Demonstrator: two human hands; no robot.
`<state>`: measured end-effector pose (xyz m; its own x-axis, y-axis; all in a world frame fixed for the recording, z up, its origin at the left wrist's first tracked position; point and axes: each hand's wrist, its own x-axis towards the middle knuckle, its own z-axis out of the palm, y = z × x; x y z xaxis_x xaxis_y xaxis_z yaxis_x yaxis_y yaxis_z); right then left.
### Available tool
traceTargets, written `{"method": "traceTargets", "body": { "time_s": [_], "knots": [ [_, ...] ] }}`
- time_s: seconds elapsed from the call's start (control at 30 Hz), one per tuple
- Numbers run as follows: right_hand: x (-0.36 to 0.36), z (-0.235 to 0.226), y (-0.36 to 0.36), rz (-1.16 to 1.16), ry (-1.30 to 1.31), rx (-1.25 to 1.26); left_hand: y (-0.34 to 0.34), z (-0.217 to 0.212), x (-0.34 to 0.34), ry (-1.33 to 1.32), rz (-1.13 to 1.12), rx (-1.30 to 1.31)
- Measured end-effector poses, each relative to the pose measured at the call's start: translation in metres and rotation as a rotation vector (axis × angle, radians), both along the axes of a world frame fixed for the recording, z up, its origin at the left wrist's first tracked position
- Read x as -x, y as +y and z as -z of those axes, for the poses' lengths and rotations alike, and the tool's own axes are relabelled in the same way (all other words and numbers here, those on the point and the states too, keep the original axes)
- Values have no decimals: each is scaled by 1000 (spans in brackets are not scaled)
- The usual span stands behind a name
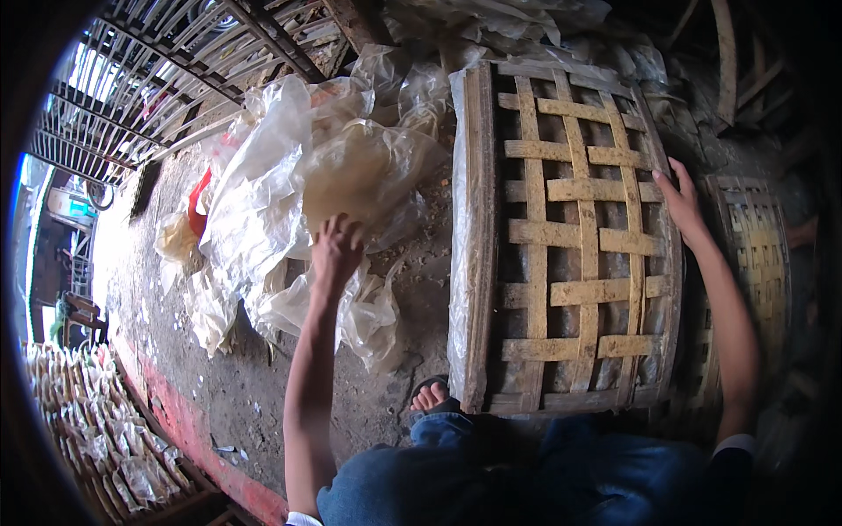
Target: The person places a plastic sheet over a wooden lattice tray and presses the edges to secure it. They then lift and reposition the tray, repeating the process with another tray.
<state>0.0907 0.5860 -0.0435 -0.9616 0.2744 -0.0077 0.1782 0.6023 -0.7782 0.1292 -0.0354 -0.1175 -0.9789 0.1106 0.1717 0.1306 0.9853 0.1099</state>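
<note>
A heap of crumpled, translucent plastic sheets (263, 184) lies on the ground to the left. My left hand (338, 252) reaches down onto its near part, fingers curled into the plastic; the fingertips are partly hidden. On the right, a wooden-framed tray of woven bamboo strips (583, 241) stands close before my legs, with clear plastic showing through its gaps and along its left side. My right hand (684, 206) grips the tray's right edge, thumb on the near face and the other fingers around the rim.
A second woven tray (754, 254) stands in shadow at the far right. A slatted rack (175, 79) leans at the upper left. Rows of plastic-wrapped pieces (114, 438) fill the lower left, beyond a red ground edge (193, 421). My foot (430, 396) is beside the tray's lower left corner.
</note>
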Motion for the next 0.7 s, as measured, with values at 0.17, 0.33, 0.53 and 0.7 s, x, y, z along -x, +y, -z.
{"method": "traceTargets", "body": {
  "time_s": [0.17,0.33,0.53,0.7],
  "knots": [
    [-1,-1,2,12,5,-39,23,47,-3,-29,1,279],
    [1,1,-2,-20,-9,-8,-7,64,4,55,-160,351],
    [-2,2,-1,16,28,-32,-23,-14,29,272,-20,33],
    [-1,-4,-3,5,12,-19,-3,-20,26,21,-73,180]
  ]
}}
